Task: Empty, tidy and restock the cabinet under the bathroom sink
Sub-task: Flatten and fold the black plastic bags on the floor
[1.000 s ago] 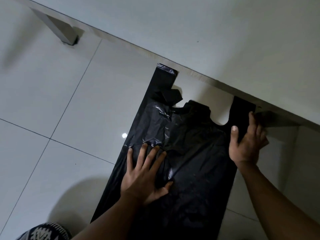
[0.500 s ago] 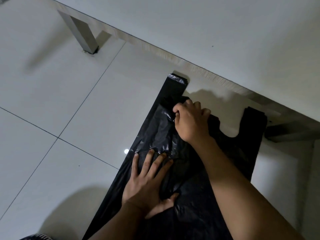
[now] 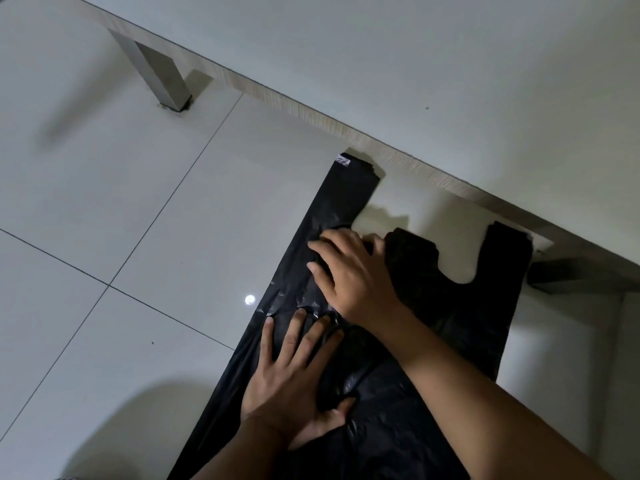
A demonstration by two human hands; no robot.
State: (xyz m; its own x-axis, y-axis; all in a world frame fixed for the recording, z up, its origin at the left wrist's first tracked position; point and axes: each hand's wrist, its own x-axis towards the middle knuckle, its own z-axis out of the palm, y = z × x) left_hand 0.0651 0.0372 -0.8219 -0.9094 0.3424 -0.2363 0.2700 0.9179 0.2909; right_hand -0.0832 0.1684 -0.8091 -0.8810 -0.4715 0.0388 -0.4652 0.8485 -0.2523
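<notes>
A black plastic carrier bag (image 3: pixel 450 327) lies flat on the white tiled floor (image 3: pixel 138 237), its two handles pointing at the cabinet. The left handle (image 3: pixel 346 188) and the right handle (image 3: pixel 509 251) both reach the cabinet's lower edge. My left hand (image 3: pixel 294 382) rests palm down on the bag's left half with fingers spread. My right hand (image 3: pixel 353 271) crosses over and presses flat on the bag just below the left handle, fingers stretched out. Neither hand holds anything.
The white cabinet front (image 3: pixel 415 64) runs diagonally across the top, raised on a grey leg (image 3: pixel 156 71) at the left and another leg (image 3: pixel 581 275) at the right. A ceiling-light reflection (image 3: pixel 250 299) shines on the floor beside the bag.
My right hand left the bag's right handle, crossed to the crumpled spot by the left handle and now lies flat there. The left hand stayed in place.
</notes>
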